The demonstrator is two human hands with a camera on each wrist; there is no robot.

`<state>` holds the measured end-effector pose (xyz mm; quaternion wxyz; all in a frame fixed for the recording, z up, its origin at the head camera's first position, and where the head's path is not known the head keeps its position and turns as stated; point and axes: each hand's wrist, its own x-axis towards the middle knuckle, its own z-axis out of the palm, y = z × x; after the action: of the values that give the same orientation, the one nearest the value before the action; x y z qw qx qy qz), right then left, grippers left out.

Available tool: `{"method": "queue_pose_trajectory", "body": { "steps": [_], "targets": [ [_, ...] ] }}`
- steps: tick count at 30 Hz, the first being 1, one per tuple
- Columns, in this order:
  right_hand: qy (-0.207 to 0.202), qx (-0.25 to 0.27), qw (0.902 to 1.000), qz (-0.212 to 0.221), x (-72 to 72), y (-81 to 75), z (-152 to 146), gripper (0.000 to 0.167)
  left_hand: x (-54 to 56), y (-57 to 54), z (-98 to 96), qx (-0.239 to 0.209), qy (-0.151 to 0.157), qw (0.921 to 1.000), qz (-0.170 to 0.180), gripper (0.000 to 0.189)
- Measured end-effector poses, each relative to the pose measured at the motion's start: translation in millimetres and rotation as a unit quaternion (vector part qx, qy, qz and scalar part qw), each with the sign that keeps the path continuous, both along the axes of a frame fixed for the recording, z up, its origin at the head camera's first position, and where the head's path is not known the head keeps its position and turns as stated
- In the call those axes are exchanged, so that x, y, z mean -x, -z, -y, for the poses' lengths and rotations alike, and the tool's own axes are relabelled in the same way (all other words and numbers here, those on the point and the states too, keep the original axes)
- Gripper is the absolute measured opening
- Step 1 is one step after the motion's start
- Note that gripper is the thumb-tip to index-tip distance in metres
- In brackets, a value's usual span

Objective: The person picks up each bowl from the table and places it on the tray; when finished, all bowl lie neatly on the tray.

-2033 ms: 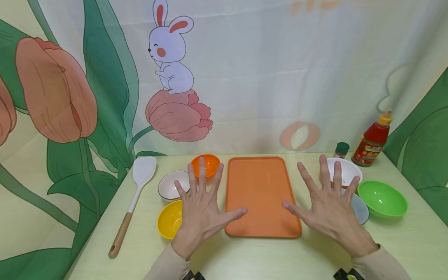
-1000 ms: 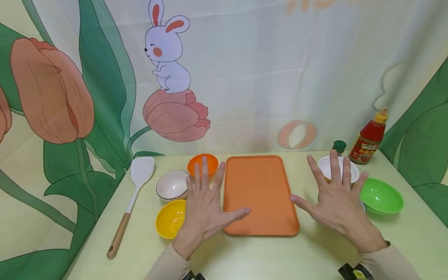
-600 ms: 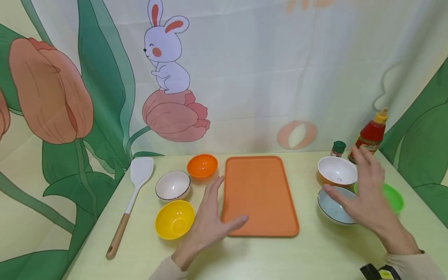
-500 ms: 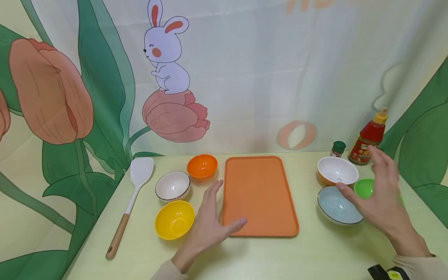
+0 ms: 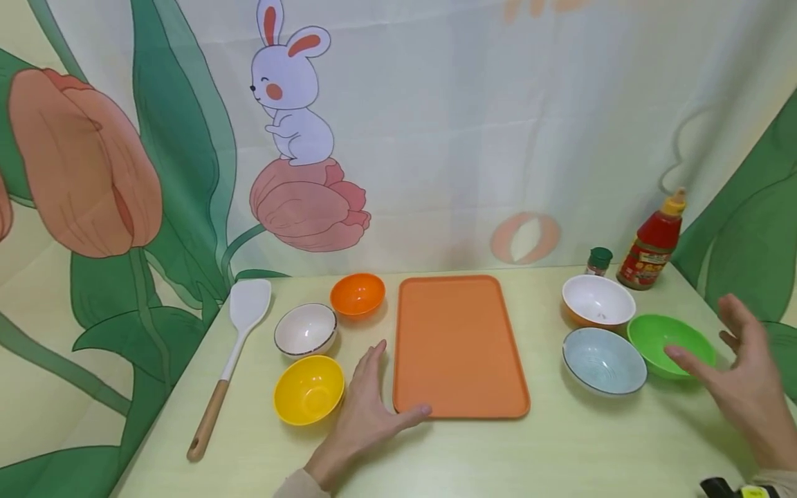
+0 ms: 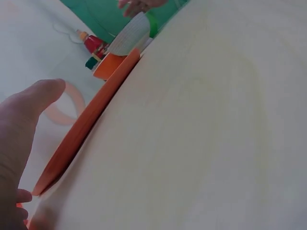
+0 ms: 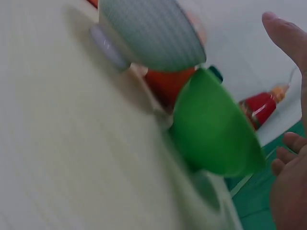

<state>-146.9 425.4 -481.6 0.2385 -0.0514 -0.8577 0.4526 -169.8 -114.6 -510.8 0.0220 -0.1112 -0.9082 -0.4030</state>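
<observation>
Left hand [image 5: 364, 418]: thumb spread from fingers, placed between yellow bowl [image 5: 308, 391] and orange tray [image 5: 461, 346]; contact with bowl cannot be told | Right hand [image 5: 747, 384]: thumb and fingers spread, raised beside green bowl [image 5: 661, 333] | Green bowl: stood upright on counter [image 5: 473, 456], just beside blue bowl [image 5: 604, 363], right of tray.

The left hand [image 5: 367, 413] pointed forward with fingers close together and thumb spread inward, while the right hand [image 5: 747, 387] (well apart from it) held its fingers loosely bent.
</observation>
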Motion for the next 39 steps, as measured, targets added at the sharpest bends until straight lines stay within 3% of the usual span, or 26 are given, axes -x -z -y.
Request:
{"method": "queue_pose_trajectory", "body": {
  "steps": [7,15,24,32,39],
  "targets": [
    [-0.054,0.007,0.9983,0.02,7.5,24.9,-15.3,0.111,4.0,2.7,3.4,0.051,0.014,0.9984,-0.019,0.135],
    [-0.041,-0.034,0.9966,0.062,9.3,33.1,-17.8,0.117,6.8,3.8,3.9,0.099,0.029,0.994,-0.034,0.133],
    [-0.014,-0.06,0.9886,0.138,5.8,30.7,-21.9,0.119,8.5,4.5,4.3,0.103,0.042,0.9925,-0.051,0.121],
    [0.013,-0.066,0.9924,0.102,2.2,31.8,-24.1,0.114,7.5,6.0,5.1,0.1,0.037,0.9936,-0.036,0.122],
    [0.029,-0.009,0.9965,0.077,1.8,19.5,-22.9,0.111,6.6,7.3,5.8,0.101,0.034,0.9938,-0.029,0.121]
  ]
}}
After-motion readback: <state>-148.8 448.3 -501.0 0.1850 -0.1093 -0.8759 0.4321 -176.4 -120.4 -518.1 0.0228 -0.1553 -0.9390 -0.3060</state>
